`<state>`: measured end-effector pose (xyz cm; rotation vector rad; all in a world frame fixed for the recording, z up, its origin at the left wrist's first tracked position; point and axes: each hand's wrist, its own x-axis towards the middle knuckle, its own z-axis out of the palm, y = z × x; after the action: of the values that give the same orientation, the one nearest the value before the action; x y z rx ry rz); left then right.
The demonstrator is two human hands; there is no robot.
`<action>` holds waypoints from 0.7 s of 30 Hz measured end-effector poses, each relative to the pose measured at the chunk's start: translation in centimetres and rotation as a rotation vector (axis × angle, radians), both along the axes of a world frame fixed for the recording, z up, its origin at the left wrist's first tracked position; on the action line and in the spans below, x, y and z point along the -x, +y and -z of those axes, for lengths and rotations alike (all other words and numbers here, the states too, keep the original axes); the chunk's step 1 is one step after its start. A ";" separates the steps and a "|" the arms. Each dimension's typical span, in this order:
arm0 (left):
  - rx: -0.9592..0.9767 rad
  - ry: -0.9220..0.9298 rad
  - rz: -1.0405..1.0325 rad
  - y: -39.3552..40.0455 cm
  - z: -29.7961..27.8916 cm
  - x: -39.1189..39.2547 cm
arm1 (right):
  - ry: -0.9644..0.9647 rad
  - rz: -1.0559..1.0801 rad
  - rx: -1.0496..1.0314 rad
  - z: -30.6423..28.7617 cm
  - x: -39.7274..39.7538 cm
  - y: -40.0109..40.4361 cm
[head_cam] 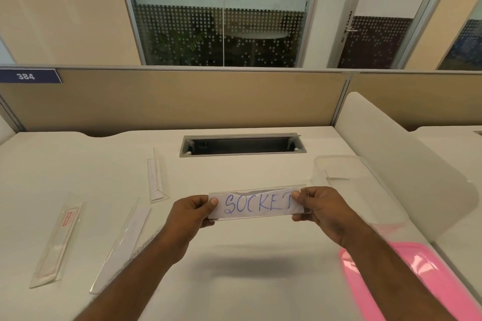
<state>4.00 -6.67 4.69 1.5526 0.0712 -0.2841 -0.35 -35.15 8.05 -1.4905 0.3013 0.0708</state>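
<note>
Left grip (194, 212) and right grip (317, 207) pinch the clear holder (257, 216) at both ends; tilted, its paper slip (258, 203) may slide out.

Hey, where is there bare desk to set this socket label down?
Free: the desk under the label, between the nearest holder and the pink lid; also the strip before the hatch. Crowded: the left, with three holders, and the right, with the clear box.
</note>
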 end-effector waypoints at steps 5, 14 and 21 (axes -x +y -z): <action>-0.015 -0.010 0.020 -2.4 -0.5 -0.9 | -0.009 0.056 0.006 -0.4 -0.5 -1.9; -0.052 0.026 0.065 -6.7 -1.0 -3.4 | -0.006 0.134 -0.005 -0.9 -0.5 -5.5; -0.066 0.054 0.106 -10.5 -1.0 -4.8 | 0.015 0.178 0.033 -1.2 -0.5 -8.8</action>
<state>8.76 -17.15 5.64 1.6167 0.0411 -0.4114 0.14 -43.99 9.27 -1.4906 0.4475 -0.0657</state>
